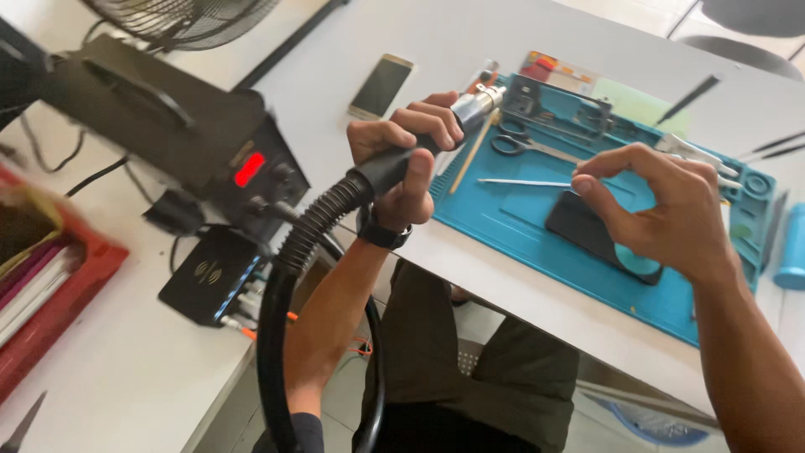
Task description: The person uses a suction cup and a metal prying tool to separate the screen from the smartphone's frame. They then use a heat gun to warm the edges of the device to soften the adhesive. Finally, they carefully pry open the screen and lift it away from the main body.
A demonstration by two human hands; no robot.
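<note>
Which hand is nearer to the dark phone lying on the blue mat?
Right. The right hand hovers directly over the dark phone, holding tweezers. The left hand is off to the phone's left, gripping the hot air tool by the mat's edge.

Work mat on the table, soldering station off to its left.

On the mat (pixel 537 252) lie scissors (pixel 524 147) behind tweezers (pixel 524 182), a phone (pixel 587 231) nearer the front edge. Another phone (pixel 381 85) lies on the table (pixel 470 42) left of the mat; the station (pixel 193 138) stands further left.

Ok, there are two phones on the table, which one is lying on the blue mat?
The dark phone under the right hand lies on the blue mat. The gold-edged phone lies off the mat on the bare white table.
</note>
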